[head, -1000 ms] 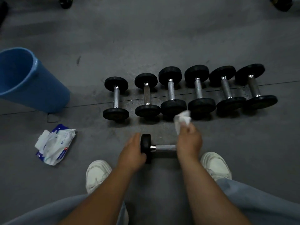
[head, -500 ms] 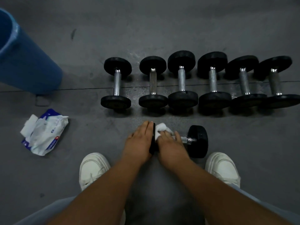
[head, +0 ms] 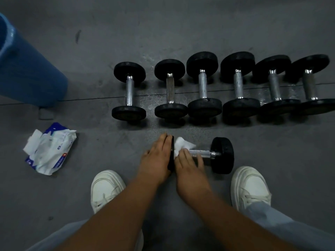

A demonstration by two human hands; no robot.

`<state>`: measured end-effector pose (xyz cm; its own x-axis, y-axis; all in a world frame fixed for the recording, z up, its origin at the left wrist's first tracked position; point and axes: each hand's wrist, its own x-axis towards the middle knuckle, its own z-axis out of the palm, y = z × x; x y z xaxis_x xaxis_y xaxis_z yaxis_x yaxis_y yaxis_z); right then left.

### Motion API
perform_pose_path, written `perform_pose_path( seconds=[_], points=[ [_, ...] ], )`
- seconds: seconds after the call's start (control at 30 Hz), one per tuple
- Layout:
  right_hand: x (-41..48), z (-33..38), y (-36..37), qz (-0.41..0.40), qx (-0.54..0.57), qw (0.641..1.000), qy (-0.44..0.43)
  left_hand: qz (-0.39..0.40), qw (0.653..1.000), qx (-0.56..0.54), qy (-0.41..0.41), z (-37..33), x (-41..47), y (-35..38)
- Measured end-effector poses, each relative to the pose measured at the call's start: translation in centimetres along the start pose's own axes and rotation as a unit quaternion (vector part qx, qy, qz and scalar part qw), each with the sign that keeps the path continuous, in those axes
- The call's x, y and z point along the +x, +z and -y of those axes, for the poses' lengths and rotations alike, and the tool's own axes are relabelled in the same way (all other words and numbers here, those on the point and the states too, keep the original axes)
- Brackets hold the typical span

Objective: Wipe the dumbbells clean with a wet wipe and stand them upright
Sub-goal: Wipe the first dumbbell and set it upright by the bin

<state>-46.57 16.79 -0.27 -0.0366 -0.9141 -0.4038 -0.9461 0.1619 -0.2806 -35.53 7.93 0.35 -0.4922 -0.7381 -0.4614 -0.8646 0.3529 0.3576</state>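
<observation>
Dumbbell (head: 222,155) lies crosswise on the floor (head: 272,153), axis left to right; left hand (head: 155,158), fingers straight, braces its left plate (head: 171,160), right hand (head: 188,165) clasps the wet wipe (head: 182,144) round the handle (head: 201,153)

place: gym | evidence: row of dumbbells (head: 204,87) on dark rubber-mat floor (head: 181,24)

One black-ended dumbbell (head: 222,155) lies sideways on the floor (head: 108,145), a white wet wipe (head: 181,144) on its chrome handle, six others (head: 202,84) rowed beyond.
</observation>
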Motion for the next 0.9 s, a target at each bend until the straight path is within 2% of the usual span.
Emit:
perform_pose_path(
  seconds=[0.13,0.23,0.4,0.53,0.63,0.7,0.77,0.9],
  points=[
    [4.4,-1.5,-3.5,-0.030,0.081,0.996,-0.013,-0.007,1.000,-0.004,-0.001,0.1,0.0,0.1],
    [3.4,-2.0,-3.3,-0.053,0.118,0.991,-0.033,-0.014,1.000,-0.010,0.004,0.1,-0.2,0.3],
    [2.4,-4.0,-2.5,-0.089,0.170,0.979,0.065,-0.004,1.000,-0.004,0.007,0.0,0.2,-0.5],
    [2.0,-2.6,-2.1,0.016,0.121,0.991,-0.059,0.000,1.000,-0.016,0.010,0.1,0.0,-0.3],
    [2.4,-2.3,-2.8,0.011,0.130,0.991,-0.043,-0.002,1.000,-0.020,0.012,0.1,0.1,-0.4],
    [3.0,-2.5,-3.0,-0.015,0.141,0.990,-0.016,-0.002,1.000,-0.025,0.017,0.0,0.0,-0.4],
    [3.6,-2.3,-3.0,-0.007,0.135,0.991,0.022,-0.004,1.000,-0.022,0.014,0.1,0.0,-0.4],
    [3.6,-1.7,-1.0,-0.012,0.046,0.998,0.034,0.004,1.000,-0.023,0.016,0.1,0.1,-0.5]
  ],
)
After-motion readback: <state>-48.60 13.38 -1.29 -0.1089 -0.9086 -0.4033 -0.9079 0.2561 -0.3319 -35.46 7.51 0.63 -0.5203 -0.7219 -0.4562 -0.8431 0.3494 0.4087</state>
